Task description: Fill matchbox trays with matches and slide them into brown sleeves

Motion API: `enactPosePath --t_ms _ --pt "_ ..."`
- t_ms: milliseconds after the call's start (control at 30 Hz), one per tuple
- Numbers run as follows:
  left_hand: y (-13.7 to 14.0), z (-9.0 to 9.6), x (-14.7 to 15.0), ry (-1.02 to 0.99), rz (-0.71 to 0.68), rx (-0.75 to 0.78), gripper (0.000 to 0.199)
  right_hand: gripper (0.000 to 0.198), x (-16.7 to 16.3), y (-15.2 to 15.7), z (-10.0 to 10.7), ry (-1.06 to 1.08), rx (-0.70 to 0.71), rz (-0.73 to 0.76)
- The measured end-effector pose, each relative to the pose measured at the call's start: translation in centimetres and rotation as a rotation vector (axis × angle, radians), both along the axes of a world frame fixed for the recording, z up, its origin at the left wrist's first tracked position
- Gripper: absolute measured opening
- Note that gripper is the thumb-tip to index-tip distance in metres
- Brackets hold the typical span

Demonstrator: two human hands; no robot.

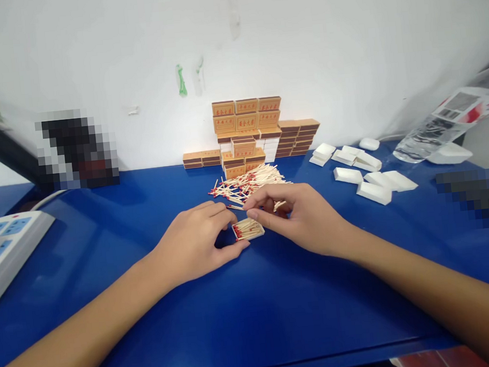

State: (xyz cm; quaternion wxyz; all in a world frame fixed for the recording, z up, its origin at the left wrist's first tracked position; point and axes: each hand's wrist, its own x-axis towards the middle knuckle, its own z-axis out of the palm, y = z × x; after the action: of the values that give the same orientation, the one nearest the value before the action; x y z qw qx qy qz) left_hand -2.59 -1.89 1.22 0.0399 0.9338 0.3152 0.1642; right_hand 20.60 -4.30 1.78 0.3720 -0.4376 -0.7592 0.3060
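Note:
My left hand rests on the table with thumb and fingers around the left end of a small white matchbox tray. Inside the tray lie many matches, most with their red heads to the left. Just above the tray's right side, my right hand has thumb and index finger pinched together. A single match runs up to those fingertips and appears to be held. Right behind the hands spreads a loose pile of red-headed matches, partly covered by my right hand.
Stacked matchboxes stand against the wall. Several white trays lie scattered at right, near a white earbud-like case and a tilted clear plastic bottle. At left sits a power strip on the blue table.

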Motion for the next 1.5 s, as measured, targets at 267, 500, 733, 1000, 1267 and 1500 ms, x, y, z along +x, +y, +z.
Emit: enactPosePath --t_ms 267,500,733,1000,1267,1500 --pt "0.2 -0.2 -0.1 0.001 0.014 -0.014 0.026 0.013 0.0 0.5 -0.5 -0.047 -0.092 0.012" --pt "0.2 -0.2 -0.2 -0.007 0.018 -0.014 0.024 0.012 0.7 0.7 -0.5 -0.230 -0.025 0.038" --pt "0.0 0.0 -0.1 -0.007 0.021 -0.021 0.021 0.007 0.6 0.2 -0.4 -0.253 0.090 0.138" --pt "0.0 0.2 0.0 0.016 -0.008 -0.023 0.018 0.004 0.2 -0.1 -0.6 -0.296 0.023 0.194" --pt "-0.2 0.0 0.0 0.004 -0.026 -0.003 0.020 0.008 0.7 -0.1 -0.1 -0.343 0.052 0.161" --pt "-0.2 0.0 0.0 0.006 -0.024 0.002 0.019 0.008 1.0 0.0 0.0 -0.355 0.127 0.170"
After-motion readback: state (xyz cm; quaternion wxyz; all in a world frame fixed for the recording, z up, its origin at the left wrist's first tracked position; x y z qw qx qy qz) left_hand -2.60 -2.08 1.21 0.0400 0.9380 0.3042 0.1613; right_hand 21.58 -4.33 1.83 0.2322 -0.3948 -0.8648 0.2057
